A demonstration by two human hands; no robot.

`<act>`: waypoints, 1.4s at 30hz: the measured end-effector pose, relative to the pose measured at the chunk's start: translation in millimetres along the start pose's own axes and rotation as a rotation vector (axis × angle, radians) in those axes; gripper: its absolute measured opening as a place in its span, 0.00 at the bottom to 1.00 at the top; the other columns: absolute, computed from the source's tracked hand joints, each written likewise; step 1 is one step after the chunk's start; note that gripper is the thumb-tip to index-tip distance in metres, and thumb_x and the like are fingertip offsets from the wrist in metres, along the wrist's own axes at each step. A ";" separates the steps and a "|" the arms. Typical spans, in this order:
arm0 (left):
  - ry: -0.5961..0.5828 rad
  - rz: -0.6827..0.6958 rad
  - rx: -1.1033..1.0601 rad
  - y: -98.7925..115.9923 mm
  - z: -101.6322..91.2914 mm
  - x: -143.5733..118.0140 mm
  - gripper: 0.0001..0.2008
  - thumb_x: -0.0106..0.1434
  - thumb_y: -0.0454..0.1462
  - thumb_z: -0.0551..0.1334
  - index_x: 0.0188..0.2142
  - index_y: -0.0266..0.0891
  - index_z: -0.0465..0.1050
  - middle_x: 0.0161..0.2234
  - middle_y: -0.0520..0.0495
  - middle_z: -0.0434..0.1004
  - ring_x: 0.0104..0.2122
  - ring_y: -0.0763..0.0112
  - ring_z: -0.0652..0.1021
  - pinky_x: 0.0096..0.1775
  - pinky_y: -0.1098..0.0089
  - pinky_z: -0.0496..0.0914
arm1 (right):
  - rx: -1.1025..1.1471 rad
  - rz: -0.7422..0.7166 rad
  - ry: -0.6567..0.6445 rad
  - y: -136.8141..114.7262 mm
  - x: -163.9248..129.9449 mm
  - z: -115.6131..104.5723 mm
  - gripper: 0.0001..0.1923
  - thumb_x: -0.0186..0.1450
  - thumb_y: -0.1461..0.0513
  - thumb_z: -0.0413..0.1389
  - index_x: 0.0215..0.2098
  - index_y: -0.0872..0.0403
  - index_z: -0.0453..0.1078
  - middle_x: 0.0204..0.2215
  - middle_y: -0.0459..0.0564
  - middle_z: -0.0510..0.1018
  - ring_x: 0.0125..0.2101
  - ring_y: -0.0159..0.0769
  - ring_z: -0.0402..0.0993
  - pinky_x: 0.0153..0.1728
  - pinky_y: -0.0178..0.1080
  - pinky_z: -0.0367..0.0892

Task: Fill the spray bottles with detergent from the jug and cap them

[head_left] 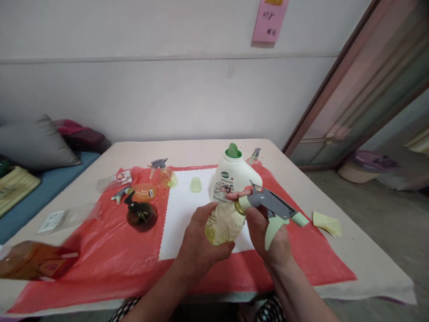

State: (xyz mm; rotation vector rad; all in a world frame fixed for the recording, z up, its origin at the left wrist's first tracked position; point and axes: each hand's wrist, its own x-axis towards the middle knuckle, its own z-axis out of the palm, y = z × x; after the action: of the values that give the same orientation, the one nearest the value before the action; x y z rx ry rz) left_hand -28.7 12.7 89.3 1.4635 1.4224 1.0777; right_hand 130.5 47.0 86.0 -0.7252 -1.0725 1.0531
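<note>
Tilted above the white sheet (pixel 177 223) is a clear yellowish spray bottle (pixel 226 225) with a grey and pale green trigger head (pixel 273 203). My left hand (pixel 199 237) is wrapped round its body. At the neck, just below the trigger head, my right hand (pixel 270 235) grips with its fingers partly hidden behind the bottle. Right behind my hands stands a white detergent jug (pixel 231 176) with a green spout, its cap off. A pale green cap (pixel 196 184) lies on the sheet to the left of the jug.
Red plastic sheeting (pixel 110 250) covers much of the table. On the left are a dark pump bottle (pixel 142 218), an orange spray bottle (pixel 144 192), another spray bottle (pixel 168 178) and a large amber bottle (pixel 36 260). Yellow paper notes (pixel 326 223) lie at the right.
</note>
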 end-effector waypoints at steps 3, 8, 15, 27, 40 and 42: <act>-0.007 -0.014 -0.018 3.4 0.6 0.5 0.37 0.43 0.34 0.72 0.55 0.46 0.69 0.51 0.45 0.75 0.49 0.53 0.75 0.52 0.54 0.70 | 0.058 0.039 -0.112 1.4 4.2 -2.4 0.14 0.63 0.52 0.62 0.44 0.48 0.75 0.46 0.50 0.81 0.53 0.47 0.75 0.59 0.56 0.65; -0.082 -0.087 -0.134 6.3 4.1 0.6 0.38 0.44 0.35 0.72 0.56 0.47 0.69 0.50 0.46 0.76 0.47 0.55 0.76 0.48 0.59 0.71 | 0.085 0.077 -0.123 -1.5 8.1 -5.3 0.14 0.62 0.53 0.63 0.45 0.48 0.75 0.44 0.49 0.82 0.51 0.46 0.76 0.57 0.55 0.67; -0.435 -0.195 -0.511 9.0 -1.3 5.4 0.37 0.43 0.38 0.74 0.55 0.43 0.71 0.47 0.46 0.78 0.44 0.59 0.77 0.47 0.63 0.70 | 0.136 0.140 -0.171 -3.7 8.1 -15.8 0.14 0.61 0.51 0.63 0.41 0.49 0.76 0.37 0.48 0.82 0.43 0.45 0.79 0.52 0.55 0.71; -0.517 -0.242 -0.639 5.4 -2.4 7.4 0.35 0.45 0.35 0.74 0.54 0.42 0.73 0.45 0.46 0.79 0.44 0.60 0.77 0.48 0.63 0.68 | 0.047 0.098 -0.123 -7.0 13.3 -19.3 0.13 0.60 0.51 0.63 0.39 0.49 0.76 0.35 0.48 0.82 0.44 0.48 0.79 0.53 0.56 0.69; -0.496 -0.228 -0.602 4.9 -3.8 8.7 0.34 0.45 0.36 0.74 0.54 0.41 0.73 0.44 0.47 0.79 0.43 0.61 0.77 0.47 0.63 0.68 | 0.026 0.144 -0.129 -5.1 15.1 -20.7 0.15 0.58 0.52 0.64 0.39 0.50 0.76 0.34 0.49 0.83 0.41 0.47 0.79 0.49 0.53 0.72; -0.500 -0.230 -0.603 5.8 -3.6 8.3 0.34 0.45 0.36 0.74 0.54 0.41 0.73 0.44 0.47 0.79 0.43 0.61 0.77 0.47 0.63 0.68 | 0.053 0.144 -0.118 -5.3 14.9 -19.5 0.15 0.58 0.52 0.65 0.38 0.51 0.76 0.33 0.48 0.83 0.41 0.47 0.79 0.49 0.53 0.72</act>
State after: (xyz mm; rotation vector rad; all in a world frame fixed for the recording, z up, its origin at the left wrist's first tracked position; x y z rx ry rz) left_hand -30.3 20.7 96.3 1.0013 0.7901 0.8179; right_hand 152.1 59.3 89.0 -0.7126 -1.1012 1.2560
